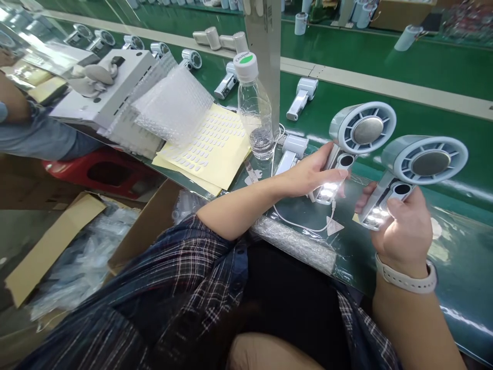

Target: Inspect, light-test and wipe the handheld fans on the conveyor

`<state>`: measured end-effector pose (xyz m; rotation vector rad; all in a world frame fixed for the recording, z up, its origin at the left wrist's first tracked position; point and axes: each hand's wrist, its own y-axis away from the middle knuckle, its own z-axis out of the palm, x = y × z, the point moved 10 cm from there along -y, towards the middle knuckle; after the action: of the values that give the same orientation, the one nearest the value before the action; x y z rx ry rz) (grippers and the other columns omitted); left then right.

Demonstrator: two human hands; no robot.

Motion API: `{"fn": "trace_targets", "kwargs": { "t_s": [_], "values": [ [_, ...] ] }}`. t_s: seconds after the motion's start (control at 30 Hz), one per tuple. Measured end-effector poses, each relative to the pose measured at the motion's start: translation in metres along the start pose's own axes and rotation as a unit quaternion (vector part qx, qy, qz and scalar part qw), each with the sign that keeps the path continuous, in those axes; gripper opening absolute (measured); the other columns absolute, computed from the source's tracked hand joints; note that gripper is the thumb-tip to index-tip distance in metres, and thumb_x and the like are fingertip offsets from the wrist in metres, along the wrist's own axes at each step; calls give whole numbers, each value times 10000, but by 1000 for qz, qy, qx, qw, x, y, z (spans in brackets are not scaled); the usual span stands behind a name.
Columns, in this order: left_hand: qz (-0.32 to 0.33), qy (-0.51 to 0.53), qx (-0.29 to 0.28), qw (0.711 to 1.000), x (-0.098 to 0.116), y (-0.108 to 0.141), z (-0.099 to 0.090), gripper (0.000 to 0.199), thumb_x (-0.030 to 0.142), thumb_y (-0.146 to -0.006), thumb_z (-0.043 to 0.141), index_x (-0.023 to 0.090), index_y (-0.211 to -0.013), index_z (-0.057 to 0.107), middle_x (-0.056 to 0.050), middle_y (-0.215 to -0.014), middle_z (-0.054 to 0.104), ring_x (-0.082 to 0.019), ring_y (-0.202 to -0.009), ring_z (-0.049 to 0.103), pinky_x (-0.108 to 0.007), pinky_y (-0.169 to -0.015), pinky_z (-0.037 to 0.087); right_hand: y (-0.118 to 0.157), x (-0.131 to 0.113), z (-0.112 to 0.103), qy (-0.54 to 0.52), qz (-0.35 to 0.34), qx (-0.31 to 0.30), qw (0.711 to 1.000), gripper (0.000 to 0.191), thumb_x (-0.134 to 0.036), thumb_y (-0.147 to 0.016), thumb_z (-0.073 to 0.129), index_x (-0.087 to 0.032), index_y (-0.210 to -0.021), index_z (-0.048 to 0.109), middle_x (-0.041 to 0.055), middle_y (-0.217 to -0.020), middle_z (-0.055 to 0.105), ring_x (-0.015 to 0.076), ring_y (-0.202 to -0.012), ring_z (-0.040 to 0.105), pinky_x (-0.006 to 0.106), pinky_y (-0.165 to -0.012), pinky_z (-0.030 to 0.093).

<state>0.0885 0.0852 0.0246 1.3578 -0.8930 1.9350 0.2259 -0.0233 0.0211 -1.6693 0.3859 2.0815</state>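
Note:
Two pale blue handheld fans are held upright side by side at the right. My left hand (310,172) grips the handle of one fan (362,128), its thumb across the front. The other fan (425,160) has its handle in my right hand (404,223), with a white band on that wrist. Both fans show a round silver centre, a dark oval on the handle and bright glare lower down. A white cable (304,226) lies beneath the left fan. Just behind my left hand, another fan (293,151) rests on the table.
A plastic bottle (256,113) stands by a metal post (265,56). Left of it are yellow sticker sheets (219,154), bubble wrap (175,103) and a white box (111,92). Several fans lie on the green belt (350,77). A person's arm (13,100) shows at far left.

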Motion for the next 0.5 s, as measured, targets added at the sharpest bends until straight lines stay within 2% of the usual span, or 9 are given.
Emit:
{"fn": "trace_targets", "kwargs": {
  "t_s": [0.1,0.13,0.27,0.33,0.4,0.47,0.5],
  "values": [
    [0,-4,-60,998,0,1,8,619,620,-899,797,251,-1271,467,-43,-987,726,-274,-944,784,-458,-922,588,1,-1,1,4,-3,-3,1000,249,-314,-742,768,-237,-964,685,20,-855,724,193,-621,664,342,-514,559],
    [-3,-11,-57,998,0,1,7,619,607,-903,795,247,-1281,461,-56,-1025,729,-276,-948,786,-456,-915,587,1,0,0,6,0,0,1000,229,-302,-746,756,-241,-953,682,20,-855,724,193,-619,662,344,-515,558],
    [-34,-57,11,998,-3,3,-6,743,557,-834,880,235,-1346,449,-114,-1193,727,-261,-928,776,-441,-893,586,-2,6,-11,24,18,35,999,156,-263,-754,708,-241,-906,680,27,-831,725,193,-606,655,336,-490,539],
    [-54,-58,54,995,-7,4,-10,812,586,-780,921,236,-1325,431,-124,-1170,743,-256,-900,765,-420,-835,584,-4,8,-16,16,29,48,998,182,-291,-760,721,-238,-930,688,34,-783,710,195,-571,632,321,-448,498],
    [-75,-18,74,994,-13,5,-9,773,698,-804,855,248,-1241,403,-104,-1062,766,-242,-798,752,-399,-738,573,-6,12,-15,-25,62,31,997,239,-408,-794,755,-237,-950,696,35,-741,678,184,-522,583,308,-411,443],
    [-90,37,66,993,-18,5,-2,682,779,-875,721,266,-1148,365,-68,-961,774,-223,-683,729,-381,-664,558,-6,17,-11,-69,101,1,992,381,-602,-831,766,-239,-936,716,44,-746,658,177,-515,554,306,-393,409],
    [-91,58,57,993,-19,5,1,650,790,-898,675,272,-1118,349,-51,-928,774,-218,-650,722,-377,-650,557,-5,18,-10,-80,111,-7,991,453,-682,-840,758,-238,-926,735,58,-782,668,187,-551,580,317,-404,430]
  ]
}}
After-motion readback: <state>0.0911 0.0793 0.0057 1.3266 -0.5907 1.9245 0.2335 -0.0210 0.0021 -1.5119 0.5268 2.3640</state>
